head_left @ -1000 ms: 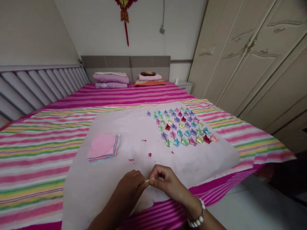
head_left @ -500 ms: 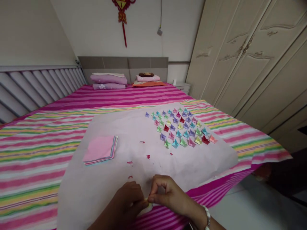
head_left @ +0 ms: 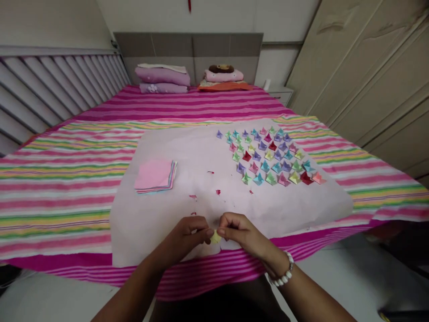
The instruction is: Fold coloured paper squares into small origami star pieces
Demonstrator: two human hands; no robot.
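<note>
Between my two hands is a small piece of yellow folded paper [head_left: 215, 238], near the front edge of the pale sheet [head_left: 161, 241]. My left hand [head_left: 192, 232] pinches its left side between thumb and fingers. From the other side, my right hand [head_left: 236, 229] pinches it too, a white bead bracelet on that wrist. The fingertips cover part of the paper, so its exact fold is hard to make out. Small red paper scraps [head_left: 218, 192] lie on the sheet just beyond my hands.
Rows of small folded paper boats or cranes [head_left: 271, 178] in many colours stand at the sheet's right. A stack of square coloured paper [head_left: 154, 174], pink on top, lies at the left. Folded bedding [head_left: 164, 76] sits by the headboard [head_left: 228, 44]; a wardrobe [head_left: 365, 71] stands right.
The view has tilted down, so the bed's front edge and both forearms show more. My hands still pinch the yellow paper, which is now more visible between them.
</note>
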